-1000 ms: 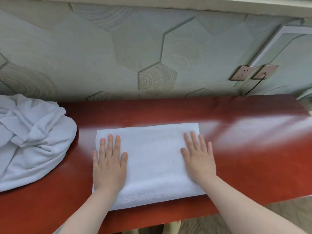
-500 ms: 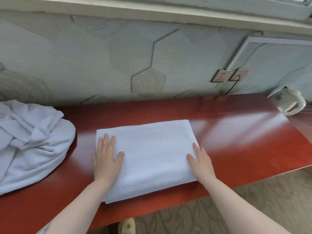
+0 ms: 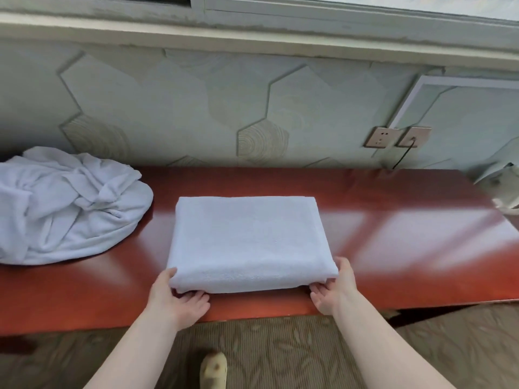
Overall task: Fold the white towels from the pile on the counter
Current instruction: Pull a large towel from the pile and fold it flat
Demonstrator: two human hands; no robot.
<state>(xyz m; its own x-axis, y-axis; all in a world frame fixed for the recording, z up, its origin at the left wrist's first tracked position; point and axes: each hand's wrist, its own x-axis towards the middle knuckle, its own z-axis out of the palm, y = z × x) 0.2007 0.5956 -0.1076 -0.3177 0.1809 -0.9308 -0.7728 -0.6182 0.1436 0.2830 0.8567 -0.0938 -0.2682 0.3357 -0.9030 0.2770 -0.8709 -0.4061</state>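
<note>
On red counter [image 3: 393,234], neatly folded white towel [image 3: 250,242].

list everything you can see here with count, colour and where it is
folded towel: 1, white, middle of the counter, near edge lifted
towel pile: 1 heap, white, left end of the counter
counter: 1, glossy red-brown, along the wall
wall sockets: 2, beige, wall at right, a dark cable in the right one
kettle: 1, white, far right edge, blurred
carpet: patterned brown, below the counter
foot: 1, bottom centre
left hand: grips the towel's near left corner
right hand: grips the near right corner
</note>
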